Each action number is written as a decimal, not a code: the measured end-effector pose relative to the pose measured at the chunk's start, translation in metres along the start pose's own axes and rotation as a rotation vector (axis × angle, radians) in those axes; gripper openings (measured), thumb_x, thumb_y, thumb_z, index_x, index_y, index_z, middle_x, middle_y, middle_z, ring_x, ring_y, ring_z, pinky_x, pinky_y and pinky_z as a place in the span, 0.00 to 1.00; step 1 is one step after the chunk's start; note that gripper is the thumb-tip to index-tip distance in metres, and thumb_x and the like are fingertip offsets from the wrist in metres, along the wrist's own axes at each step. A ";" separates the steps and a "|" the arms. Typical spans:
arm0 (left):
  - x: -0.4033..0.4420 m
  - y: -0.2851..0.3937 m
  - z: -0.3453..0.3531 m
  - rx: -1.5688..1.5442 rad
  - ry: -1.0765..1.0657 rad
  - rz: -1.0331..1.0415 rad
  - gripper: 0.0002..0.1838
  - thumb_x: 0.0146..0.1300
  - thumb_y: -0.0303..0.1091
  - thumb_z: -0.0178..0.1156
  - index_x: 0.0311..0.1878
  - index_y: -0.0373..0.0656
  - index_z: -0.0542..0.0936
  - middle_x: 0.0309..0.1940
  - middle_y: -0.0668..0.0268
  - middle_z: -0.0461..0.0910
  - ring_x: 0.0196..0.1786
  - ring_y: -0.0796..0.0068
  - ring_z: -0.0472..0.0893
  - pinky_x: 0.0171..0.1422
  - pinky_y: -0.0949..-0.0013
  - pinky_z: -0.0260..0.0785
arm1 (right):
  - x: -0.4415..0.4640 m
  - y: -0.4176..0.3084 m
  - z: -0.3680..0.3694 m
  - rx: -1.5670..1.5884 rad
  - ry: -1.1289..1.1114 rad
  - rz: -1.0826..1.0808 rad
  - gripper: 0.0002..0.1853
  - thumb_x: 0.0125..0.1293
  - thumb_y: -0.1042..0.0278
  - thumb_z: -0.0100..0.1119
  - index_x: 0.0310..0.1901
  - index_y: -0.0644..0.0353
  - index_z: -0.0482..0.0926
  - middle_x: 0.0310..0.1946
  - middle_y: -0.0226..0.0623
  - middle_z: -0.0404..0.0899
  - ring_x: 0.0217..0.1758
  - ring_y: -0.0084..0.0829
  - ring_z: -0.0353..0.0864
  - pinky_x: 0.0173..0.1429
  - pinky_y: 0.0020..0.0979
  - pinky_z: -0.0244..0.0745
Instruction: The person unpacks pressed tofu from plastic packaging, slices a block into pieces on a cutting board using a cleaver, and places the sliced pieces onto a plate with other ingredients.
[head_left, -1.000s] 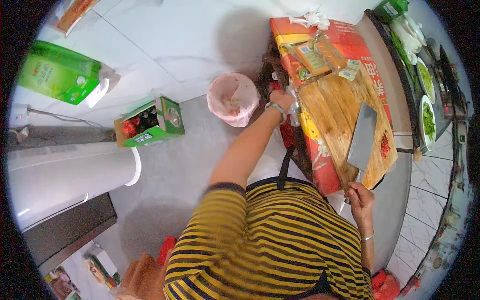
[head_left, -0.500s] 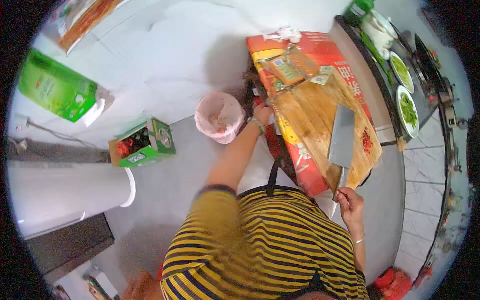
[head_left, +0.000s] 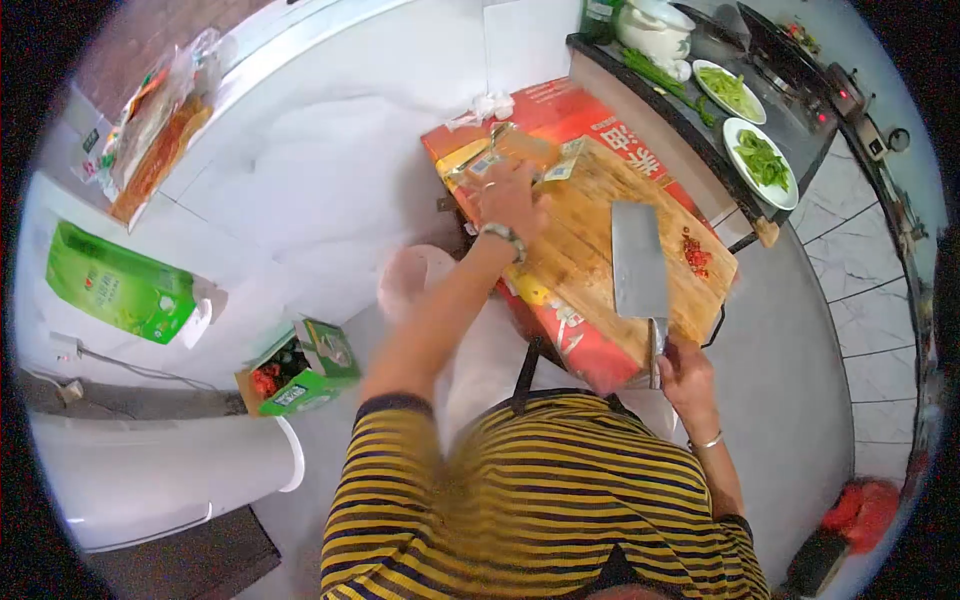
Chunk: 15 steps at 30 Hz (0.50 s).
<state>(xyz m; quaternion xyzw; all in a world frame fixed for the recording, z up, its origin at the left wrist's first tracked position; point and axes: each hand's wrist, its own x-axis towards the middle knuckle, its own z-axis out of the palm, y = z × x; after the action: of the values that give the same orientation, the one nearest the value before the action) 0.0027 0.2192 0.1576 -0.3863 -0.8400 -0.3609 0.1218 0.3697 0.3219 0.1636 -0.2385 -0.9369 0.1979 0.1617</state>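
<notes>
A wooden cutting board (head_left: 585,255) lies on a red carton (head_left: 560,100). Flat on it rests a cleaver (head_left: 640,258), blade pointing away from me. My right hand (head_left: 688,385) is closed on the cleaver's handle at the near edge. Chopped red chili (head_left: 695,255) sits in a small pile right of the blade. My left hand (head_left: 512,205) reaches over the board's far left corner, at a clear food packet (head_left: 525,148); its fingers are blurred and partly hidden, so I cannot tell whether it grips the packet. A small pale packet (head_left: 567,160) lies beside it.
On the dark counter at right are two plates of cut greens (head_left: 760,160), green stalks (head_left: 668,85), a white pot (head_left: 655,30) and a wok (head_left: 790,45). A pink-lined bin (head_left: 410,275) stands left, partly behind my forearm. A green box (head_left: 300,370) sits farther left.
My left hand has moved from beside the carton, near the bin, up over the board to the packets. The right hand stays at the cleaver's handle. The view has shifted.
</notes>
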 end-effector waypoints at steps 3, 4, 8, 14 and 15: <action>0.025 0.003 0.030 0.180 -0.055 0.126 0.27 0.48 0.40 0.62 0.53 0.42 0.76 0.54 0.54 0.71 0.60 0.50 0.67 0.64 0.50 0.59 | 0.008 -0.008 0.008 -0.031 0.044 0.016 0.26 0.56 0.62 0.64 0.54 0.65 0.72 0.46 0.52 0.77 0.45 0.51 0.79 0.48 0.43 0.76; 0.032 -0.005 0.047 0.235 -0.099 0.108 0.24 0.49 0.40 0.62 0.52 0.44 0.77 0.55 0.55 0.70 0.60 0.51 0.67 0.63 0.51 0.60 | 0.012 -0.008 0.011 -0.041 0.063 0.020 0.27 0.56 0.60 0.64 0.55 0.66 0.71 0.46 0.52 0.77 0.45 0.51 0.79 0.48 0.43 0.76; 0.067 -0.026 0.075 0.383 -0.178 0.065 0.16 0.52 0.39 0.58 0.45 0.47 0.81 0.54 0.58 0.73 0.57 0.54 0.72 0.60 0.52 0.64 | 0.017 -0.009 0.014 -0.036 0.045 0.098 0.32 0.56 0.57 0.63 0.58 0.68 0.67 0.46 0.55 0.75 0.46 0.53 0.78 0.48 0.43 0.76; 0.106 -0.009 0.003 -0.076 0.085 0.132 0.10 0.57 0.34 0.56 0.37 0.42 0.83 0.29 0.61 0.80 0.38 0.59 0.80 0.43 0.58 0.70 | 0.017 -0.008 0.015 -0.033 0.116 0.091 0.33 0.55 0.60 0.62 0.60 0.65 0.66 0.43 0.53 0.76 0.43 0.52 0.78 0.46 0.42 0.75; 0.110 -0.001 -0.010 -0.209 0.117 0.134 0.09 0.59 0.33 0.56 0.36 0.41 0.83 0.24 0.63 0.80 0.34 0.62 0.81 0.40 0.61 0.71 | 0.020 -0.006 0.015 -0.021 0.087 0.099 0.33 0.55 0.60 0.63 0.60 0.65 0.66 0.44 0.54 0.77 0.43 0.52 0.79 0.46 0.43 0.75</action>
<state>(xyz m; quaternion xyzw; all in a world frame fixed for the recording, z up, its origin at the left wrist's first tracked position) -0.0729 0.2733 0.2179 -0.4305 -0.7617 -0.4592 0.1537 0.3449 0.3224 0.1574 -0.2948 -0.9180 0.1851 0.1898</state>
